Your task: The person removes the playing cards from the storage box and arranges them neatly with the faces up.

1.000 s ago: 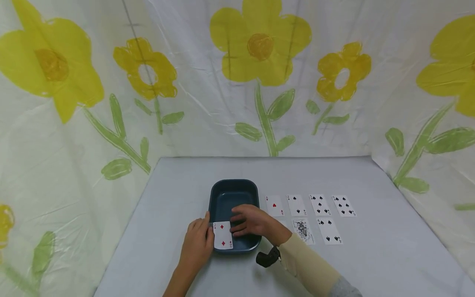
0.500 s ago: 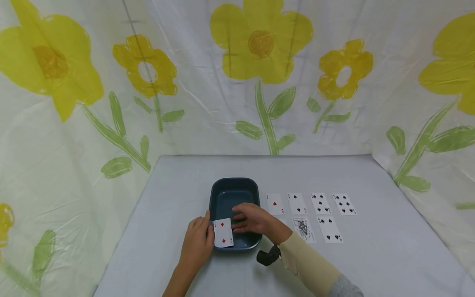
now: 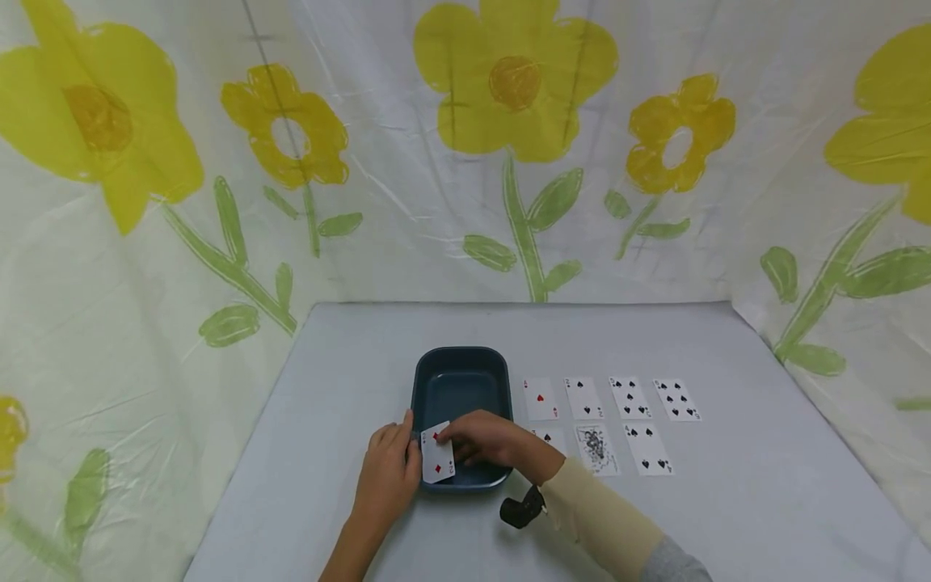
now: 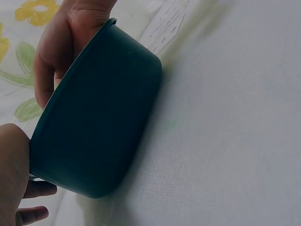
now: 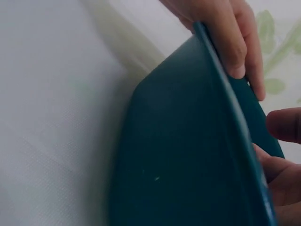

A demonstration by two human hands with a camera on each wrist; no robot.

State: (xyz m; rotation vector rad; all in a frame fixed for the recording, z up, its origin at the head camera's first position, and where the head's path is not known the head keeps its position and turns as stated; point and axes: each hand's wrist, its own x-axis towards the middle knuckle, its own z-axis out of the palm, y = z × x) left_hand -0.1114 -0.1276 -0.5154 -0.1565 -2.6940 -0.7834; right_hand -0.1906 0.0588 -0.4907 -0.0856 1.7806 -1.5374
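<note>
In the head view a dark teal rectangular tub (image 3: 465,396) stands on the table. A two of diamonds playing card (image 3: 438,465) lies face up, slightly turned, at its near left corner. My left hand (image 3: 391,469) grips the tub's left wall by the rim, fingers outside. My right hand (image 3: 490,439) reaches over the right rim into the tub, its index fingertip on the card's upper right part. In the right wrist view that hand's (image 5: 284,181) index finger and thumb stand apart; the tub wall (image 5: 178,132) hides the card.
Right of the tub lie face-up cards in two rows: an ace of hearts (image 3: 541,399), several spades such as the six of spades (image 3: 676,400), and a joker (image 3: 596,449). My right forearm crosses the near table (image 3: 764,493). A flowered curtain (image 3: 407,242) hangs behind.
My right index finger has come down leftward onto the two of diamonds; the card has turned a little. My left hand keeps its place at the tub.
</note>
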